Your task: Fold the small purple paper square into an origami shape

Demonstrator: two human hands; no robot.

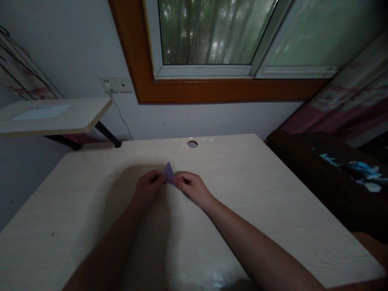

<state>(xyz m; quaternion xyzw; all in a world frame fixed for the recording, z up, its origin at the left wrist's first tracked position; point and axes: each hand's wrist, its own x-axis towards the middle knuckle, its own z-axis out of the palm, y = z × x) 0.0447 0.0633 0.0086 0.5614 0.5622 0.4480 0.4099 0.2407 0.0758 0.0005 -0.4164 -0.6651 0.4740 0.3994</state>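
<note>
A small purple folded paper (169, 172) with a pointed tip stands just above the light wooden table (242, 194), near its middle. My left hand (148, 186) pinches the paper's lower left side with curled fingers. My right hand (191, 186) pinches its lower right side, fingers closed too. Both forearms reach in from the bottom edge of the view. The lower part of the paper is hidden by my fingers.
A round cable hole (192, 143) sits near the table's far edge. A raised side shelf (54, 115) stands at the left, with a wall socket (115, 85) and cord beside it. A window is ahead. Dark furniture (327, 173) borders the right.
</note>
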